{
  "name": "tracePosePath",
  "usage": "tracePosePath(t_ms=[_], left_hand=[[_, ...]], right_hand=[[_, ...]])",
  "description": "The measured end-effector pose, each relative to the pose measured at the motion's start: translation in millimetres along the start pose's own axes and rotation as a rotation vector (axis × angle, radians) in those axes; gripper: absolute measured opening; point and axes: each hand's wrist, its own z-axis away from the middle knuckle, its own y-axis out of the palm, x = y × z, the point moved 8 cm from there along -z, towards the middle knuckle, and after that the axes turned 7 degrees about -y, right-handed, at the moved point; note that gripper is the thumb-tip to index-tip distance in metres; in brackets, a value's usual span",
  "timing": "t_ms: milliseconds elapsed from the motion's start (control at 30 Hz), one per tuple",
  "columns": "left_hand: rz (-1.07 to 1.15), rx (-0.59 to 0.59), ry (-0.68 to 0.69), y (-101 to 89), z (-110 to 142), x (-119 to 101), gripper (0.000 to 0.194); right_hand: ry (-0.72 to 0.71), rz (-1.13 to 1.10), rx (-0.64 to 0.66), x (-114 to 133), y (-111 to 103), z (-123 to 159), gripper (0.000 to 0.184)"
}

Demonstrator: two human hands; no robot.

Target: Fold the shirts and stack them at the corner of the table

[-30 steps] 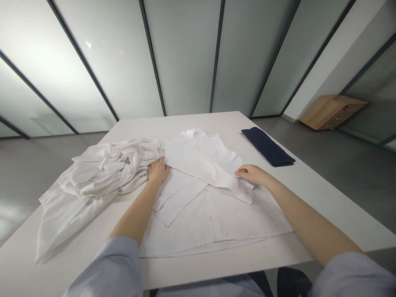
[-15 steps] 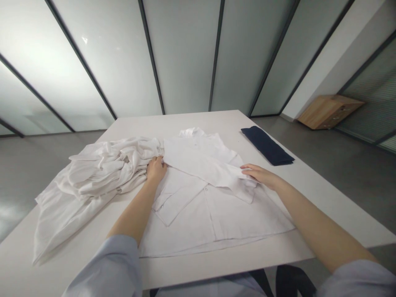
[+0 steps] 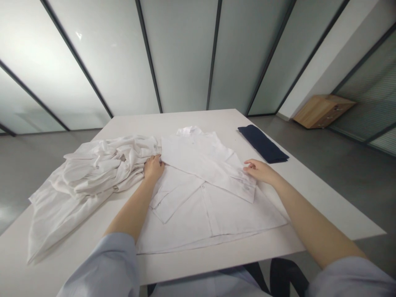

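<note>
Sleeves: pale blue cuffs sit at the bottom edge of the head view, both forearms reaching forward over the table.
Shirt: a white shirt lies flat on the near middle of the table, button placket facing up, hem toward the person, collar at the far end.
Folded sleeve: the shirt's long sleeve is laid slantwise across the chest, running from the left shoulder down to a cuff on the right.
Left hand: the left hand rests palm down on the shirt's left shoulder edge, fingers loosely curled and pressing cloth, nothing pinched that I can see.
Right hand: the right hand lies flat at the cuff end of the folded sleeve, fingers stretched out together, fingertips touching the cloth.
Shirt against hands: the folded sleeve spans the gap between the two hands.
Pile: a crumpled heap of white garments sits just left of the left hand, touching the shirt.
Far right: a folded navy cloth lies well apart from the shirt.
</note>
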Motion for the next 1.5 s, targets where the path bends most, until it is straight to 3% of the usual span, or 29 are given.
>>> tracePosePath(t_ms=[100, 200, 300, 400, 500, 633, 733, 867, 1000, 1133, 1233, 1500], left_hand=[[0.05, -0.018, 0.007, -2.2, 0, 0, 0.041], [0.114, -0.03, -0.017, -3.4, -2, 3, 0.034], [0.129, -0.02, -0.061, -1.6, -5, 10, 0.028], [0.109, 0.004, -0.116, 0.7, -6, 16, 0.026], [0.083, 0.021, -0.117, 1.2, -4, 16, 0.03], [0.091, 0.013, -0.02, -0.7, -6, 7, 0.05], [0.123, 0.048, 0.027, 1.0, -21, 2, 0.054], [-0.013, 0.182, 0.12, 13.4, -48, -14, 0.045], [-0.135, 0.236, 0.195, 25.6, -60, -48, 0.049], [-0.178, 0.35, 0.004, 46.5, -62, -66, 0.071], [-0.212, 0.308, -0.043, 53.7, -67, -66, 0.082], [-0.218, 0.106, 0.206, 52.9, -61, -62, 0.066]], right_hand=[[-0.165, 0.071, -0.02, 35, 10, -11, 0.033], [-0.349, 0.197, 0.078, 68, 44, -17, 0.041], [-0.353, 0.384, 0.151, 71, 77, -19, 0.052], [-0.299, 0.495, 0.16, 60, 91, -16, 0.058], [-0.306, 0.533, 0.159, 54, 90, -10, 0.058], [-0.377, 0.505, 0.158, 56, 74, -13, 0.045], [-0.393, 0.45, 0.114, 55, 59, -29, 0.041], [-0.406, 0.443, 0.057, 56, 49, -61, 0.042], [-0.401, 0.466, 0.073, 66, 61, -95, 0.048], [-0.342, 0.488, 0.085, 72, 82, -119, 0.057], [-0.315, 0.555, 0.113, 66, 96, -124, 0.064], [-0.284, 0.605, 0.13, 55, 104, -121, 0.07]])
